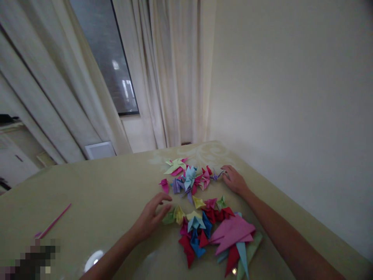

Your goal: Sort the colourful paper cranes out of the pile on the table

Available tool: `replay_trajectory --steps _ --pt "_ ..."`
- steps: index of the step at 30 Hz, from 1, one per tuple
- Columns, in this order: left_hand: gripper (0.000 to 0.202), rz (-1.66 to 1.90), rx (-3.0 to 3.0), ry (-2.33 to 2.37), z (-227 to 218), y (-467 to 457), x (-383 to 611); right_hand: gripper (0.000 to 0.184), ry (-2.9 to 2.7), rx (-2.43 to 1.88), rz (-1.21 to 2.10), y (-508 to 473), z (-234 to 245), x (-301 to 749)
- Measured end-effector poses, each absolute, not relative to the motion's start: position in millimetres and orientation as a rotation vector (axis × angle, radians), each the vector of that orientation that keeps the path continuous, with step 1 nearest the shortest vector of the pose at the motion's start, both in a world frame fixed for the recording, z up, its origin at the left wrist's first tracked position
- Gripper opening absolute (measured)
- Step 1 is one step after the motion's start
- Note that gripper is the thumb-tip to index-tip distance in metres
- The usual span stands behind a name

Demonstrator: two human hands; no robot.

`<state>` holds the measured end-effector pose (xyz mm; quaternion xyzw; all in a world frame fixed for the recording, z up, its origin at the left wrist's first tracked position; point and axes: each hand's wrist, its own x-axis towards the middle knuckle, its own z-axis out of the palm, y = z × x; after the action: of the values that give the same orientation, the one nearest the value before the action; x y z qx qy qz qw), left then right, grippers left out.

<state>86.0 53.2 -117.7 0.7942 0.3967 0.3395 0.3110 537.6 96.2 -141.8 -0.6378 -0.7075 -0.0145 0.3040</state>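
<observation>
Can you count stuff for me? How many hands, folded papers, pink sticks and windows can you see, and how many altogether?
Hands (left hand and right hand): 2
Folded papers: more than 10; they overlap too much for an exact count
Pink stick: 1
Window: 1
Total: more than 14

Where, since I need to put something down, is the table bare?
The widest bare patch of table lies between the pink stick and the left hand; a narrow strip runs beside the right forearm, along the table's right edge. Crowded: folded papers left of the right hand and between the forearms.
</observation>
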Motion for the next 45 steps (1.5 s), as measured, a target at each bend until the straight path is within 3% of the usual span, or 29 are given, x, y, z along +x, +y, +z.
replay_trajectory --steps 3,7,11,19,26,29,34,39,45 --pt "0.046 1.190 1.986 1.267 -123 83 88 0.037 -1.878 -1.679 -0.034 95 -142 537" --pt "0.084 1.106 1.916 1.233 -134 126 91 0.037 -1.871 -1.674 -0.045 94 -141 537" --pt "0.078 0.946 1.918 1.036 -138 131 100 0.037 -1.862 -1.668 -0.047 95 -141 538" --pt "0.072 1.045 1.969 1.011 -134 120 148 0.038 -1.867 -1.629 -0.029 97 -142 538" --pt "0.049 1.214 2.123 1.085 -102 100 147 0.040 -1.860 -1.573 -0.026 96 -142 540" --pt "0.031 1.095 2.236 1.003 -90 73 131 0.040 -1.848 -1.559 -0.012 96 -141 540" --pt "0.041 0.716 2.166 0.913 -99 27 113 0.039 -1.812 -1.523 0.006 92 -137 537" --pt "0.057 0.626 2.158 0.857 -114 12 135 0.037 -1.652 -1.501 -0.033 83 -129 535" --pt "0.056 0.530 2.317 0.782 -97 25 158 0.040 -1.641 -1.427 0.054 35 -111 527"
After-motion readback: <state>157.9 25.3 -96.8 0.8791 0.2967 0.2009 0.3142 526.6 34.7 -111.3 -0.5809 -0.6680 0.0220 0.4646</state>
